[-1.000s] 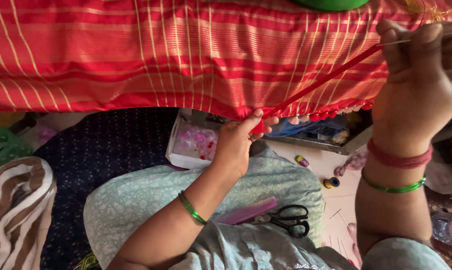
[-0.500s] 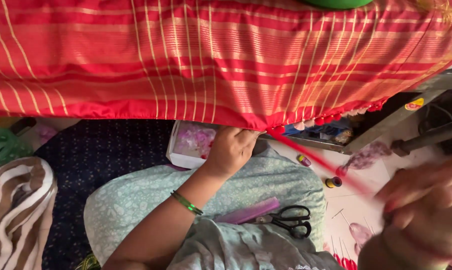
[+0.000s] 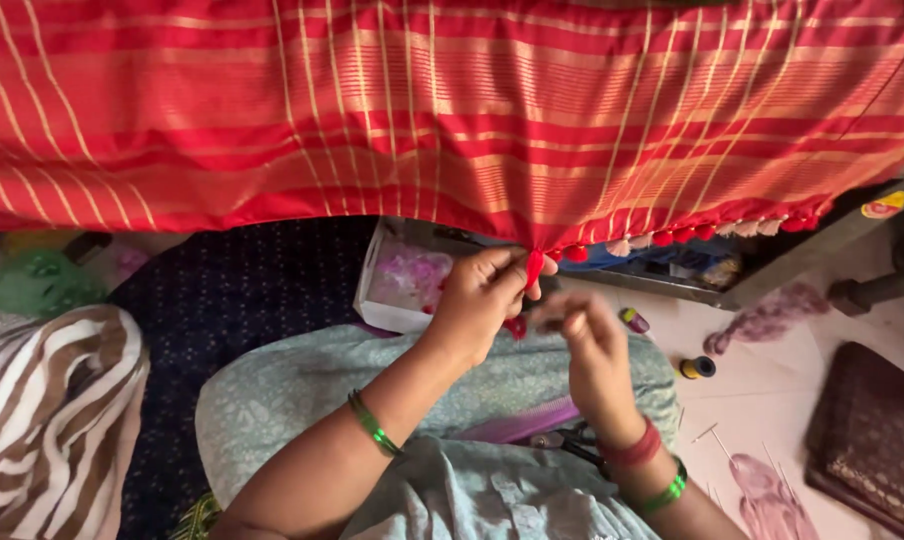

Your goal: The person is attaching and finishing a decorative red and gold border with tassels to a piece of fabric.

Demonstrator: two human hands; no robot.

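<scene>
A red cloth with gold stripes (image 3: pixel 452 110) hangs across the top of the view, and a row of small red and pale tassels (image 3: pixel 692 235) runs along its lower edge. My left hand (image 3: pixel 482 300) pinches that edge at a red tassel (image 3: pixel 534 268), with a green bangle on the wrist. My right hand (image 3: pixel 587 345) is just below and to the right of it, blurred, fingers pinched together near red thread. What the right fingers hold is too small and blurred to tell. Red and green bangles circle the right wrist.
A white box of pale beads (image 3: pixel 397 285) sits behind my left hand. Black scissors (image 3: pixel 567 440) and a purple strip lie on my lap. Thread spools (image 3: pixel 697 367) and needles (image 3: pixel 717 435) lie on the floor at right. A striped cushion (image 3: pixel 52 420) is at left.
My right hand swung from high at the right, down low, then in close beside my left hand. The long taut red thread is no longer stretched out. My left hand stayed at the edge.
</scene>
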